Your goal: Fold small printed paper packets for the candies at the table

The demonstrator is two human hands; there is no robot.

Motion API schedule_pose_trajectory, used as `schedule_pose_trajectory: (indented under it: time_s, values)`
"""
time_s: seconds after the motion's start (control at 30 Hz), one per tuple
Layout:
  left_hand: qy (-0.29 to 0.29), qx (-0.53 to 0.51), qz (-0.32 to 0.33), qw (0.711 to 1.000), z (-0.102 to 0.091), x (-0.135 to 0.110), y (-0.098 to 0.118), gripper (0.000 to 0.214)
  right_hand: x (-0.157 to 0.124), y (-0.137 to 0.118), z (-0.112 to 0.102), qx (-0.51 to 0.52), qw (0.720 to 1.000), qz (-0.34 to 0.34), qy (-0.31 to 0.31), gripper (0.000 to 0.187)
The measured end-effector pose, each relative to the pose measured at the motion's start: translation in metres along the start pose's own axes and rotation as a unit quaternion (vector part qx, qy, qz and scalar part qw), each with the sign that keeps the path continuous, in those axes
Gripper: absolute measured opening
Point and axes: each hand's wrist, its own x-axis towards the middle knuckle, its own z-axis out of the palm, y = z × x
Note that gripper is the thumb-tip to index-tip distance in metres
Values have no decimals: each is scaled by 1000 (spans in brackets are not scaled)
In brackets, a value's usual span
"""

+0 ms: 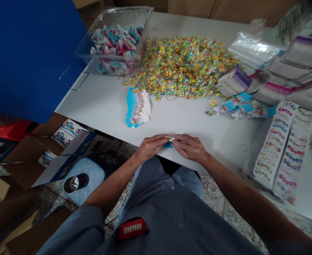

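Both my left hand (152, 146) and my right hand (189, 147) are closed on one small blue and white carton (168, 144) at the table's front edge. Fingers cover most of the carton, so its shape is only partly visible. Just beyond my left hand lies a fanned stack of flat blue and white printed cartons (138, 108). Farther back spreads a wide heap of small yellow, orange and blue pieces in clear wrapping (188, 67).
A clear plastic bin (110, 58) of folded cartons stands back left. On the right are bundled flat cartons (234, 80), several blue cartons (235, 102), printed sticker strips (275, 141) and clear bags (254, 49). An open cardboard box (31, 161) sits below left.
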Motion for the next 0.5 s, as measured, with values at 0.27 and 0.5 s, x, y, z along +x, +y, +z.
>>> schedule_pose_trajectory:
  time_s: [0.27, 0.5]
  values:
    - [19, 99, 128, 987, 6, -2, -6, 29, 7, -8, 8, 53, 995, -5, 80, 23]
    - [160, 353, -104, 916, -68, 27, 3, 44, 2, 0, -12, 359, 769, 321, 420, 13]
